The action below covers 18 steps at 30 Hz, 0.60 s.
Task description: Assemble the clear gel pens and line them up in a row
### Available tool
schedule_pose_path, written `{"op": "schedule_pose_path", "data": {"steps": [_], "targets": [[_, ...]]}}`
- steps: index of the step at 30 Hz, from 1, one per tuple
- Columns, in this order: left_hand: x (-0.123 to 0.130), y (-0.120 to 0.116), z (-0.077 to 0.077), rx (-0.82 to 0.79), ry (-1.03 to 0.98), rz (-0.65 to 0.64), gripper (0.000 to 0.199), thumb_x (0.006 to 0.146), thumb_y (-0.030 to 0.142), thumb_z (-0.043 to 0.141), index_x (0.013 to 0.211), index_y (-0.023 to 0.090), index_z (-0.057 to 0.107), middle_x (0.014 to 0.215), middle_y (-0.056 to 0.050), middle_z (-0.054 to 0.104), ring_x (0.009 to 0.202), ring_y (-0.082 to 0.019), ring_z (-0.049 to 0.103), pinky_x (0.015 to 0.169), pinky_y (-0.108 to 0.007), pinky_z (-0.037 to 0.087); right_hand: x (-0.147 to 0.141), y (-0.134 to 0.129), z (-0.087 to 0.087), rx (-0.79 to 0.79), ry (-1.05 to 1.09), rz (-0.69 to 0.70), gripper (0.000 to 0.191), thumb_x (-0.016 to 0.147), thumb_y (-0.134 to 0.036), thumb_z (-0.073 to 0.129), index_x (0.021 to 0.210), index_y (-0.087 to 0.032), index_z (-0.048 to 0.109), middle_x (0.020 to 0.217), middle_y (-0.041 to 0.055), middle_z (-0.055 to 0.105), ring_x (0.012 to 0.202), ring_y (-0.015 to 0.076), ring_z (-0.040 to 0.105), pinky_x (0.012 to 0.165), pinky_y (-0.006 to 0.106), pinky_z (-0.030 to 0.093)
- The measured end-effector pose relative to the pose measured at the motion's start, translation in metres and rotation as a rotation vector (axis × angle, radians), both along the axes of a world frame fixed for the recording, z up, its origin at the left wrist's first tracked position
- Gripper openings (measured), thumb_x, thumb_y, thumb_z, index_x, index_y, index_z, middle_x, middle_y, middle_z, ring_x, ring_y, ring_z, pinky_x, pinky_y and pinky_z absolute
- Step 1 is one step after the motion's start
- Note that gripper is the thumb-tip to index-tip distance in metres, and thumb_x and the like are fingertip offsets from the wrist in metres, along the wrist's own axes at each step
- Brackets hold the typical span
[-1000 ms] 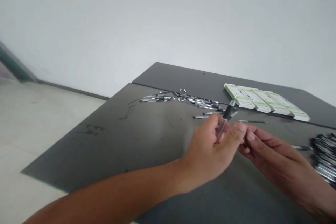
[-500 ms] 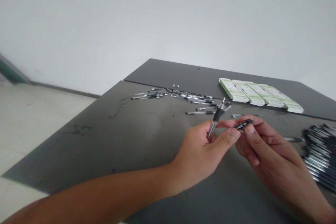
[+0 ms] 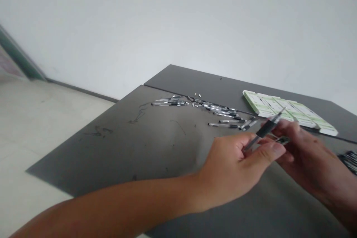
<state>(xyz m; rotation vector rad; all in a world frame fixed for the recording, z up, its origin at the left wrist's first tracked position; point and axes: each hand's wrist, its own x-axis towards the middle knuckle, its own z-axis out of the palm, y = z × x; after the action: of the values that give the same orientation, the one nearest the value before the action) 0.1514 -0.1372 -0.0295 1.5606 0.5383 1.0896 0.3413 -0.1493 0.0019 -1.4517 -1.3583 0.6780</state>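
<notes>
My left hand (image 3: 237, 163) is closed around a clear pen (image 3: 266, 129) with a black rubber grip, its pointed tip slanting up and to the right. By the left thumb tip is a small dark piece (image 3: 283, 140), perhaps a pen cap, partly covered by fingers. Close against it, my right hand (image 3: 312, 156) has its fingers bent, but motion smears them and I cannot tell whether they grip the piece. Past the hands, several pens (image 3: 223, 109) lie loosely side by side on the dark table (image 3: 167, 148).
Flat green-and-white cartons (image 3: 290, 109) lie in a row at the back right. Small pale tips (image 3: 195, 95) are scattered near the seam between the table sections. A bundle of pens (image 3: 348, 161) sits at the right edge. Behind stands a white wall (image 3: 178, 18).
The view has swung left, so the table items appear farther right. The pen in my left hand now leans more to the right. My right hand has shifted and blurred around the small dark piece.
</notes>
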Motion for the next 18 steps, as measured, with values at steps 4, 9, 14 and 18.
{"op": "schedule_pose_path", "data": {"steps": [4,9,14,18], "targets": [[-0.004,-0.005,0.003,-0.097,-0.047,-0.078,0.041,0.104,0.054,0.066,0.080,0.020,0.062,0.062,0.006,0.044,0.054,-0.010,0.039,0.049,-0.024,0.030,-0.006,0.076,0.007,0.060,-0.482,0.080,0.039,0.092,-0.063,0.074,0.106,-0.029,0.087,0.093,0.0074,0.082,0.075,0.0215,0.071,0.063,0.033,0.054],[-0.004,-0.006,0.000,-0.053,-0.050,-0.057,0.032,0.103,0.047,0.067,0.086,0.020,0.068,0.065,0.006,0.052,0.059,-0.010,0.049,0.055,-0.025,0.035,-0.045,0.163,-0.009,0.148,-0.977,0.360,0.030,0.099,-0.046,0.070,0.113,-0.028,0.088,0.104,0.0059,0.081,0.089,0.0222,0.072,0.082,0.034,0.051],[-0.005,-0.007,0.002,-0.062,-0.060,-0.070,0.029,0.102,0.044,0.068,0.110,0.021,0.083,0.075,0.003,0.064,0.065,-0.011,0.056,0.060,-0.023,0.041,-0.069,0.192,-0.020,0.108,-1.114,0.387,0.030,0.099,-0.046,0.070,0.117,-0.029,0.088,0.101,0.0069,0.078,0.080,0.0207,0.068,0.077,0.033,0.047],[-0.009,-0.009,0.005,-0.088,-0.004,-0.085,0.033,0.103,0.046,0.067,0.117,0.021,0.084,0.075,0.002,0.067,0.063,-0.011,0.056,0.059,-0.021,0.042,-0.074,0.200,-0.022,0.063,-1.187,0.394,0.033,0.099,-0.047,0.069,0.121,-0.029,0.086,0.099,0.0063,0.079,0.084,0.0217,0.070,0.073,0.031,0.045]]}}
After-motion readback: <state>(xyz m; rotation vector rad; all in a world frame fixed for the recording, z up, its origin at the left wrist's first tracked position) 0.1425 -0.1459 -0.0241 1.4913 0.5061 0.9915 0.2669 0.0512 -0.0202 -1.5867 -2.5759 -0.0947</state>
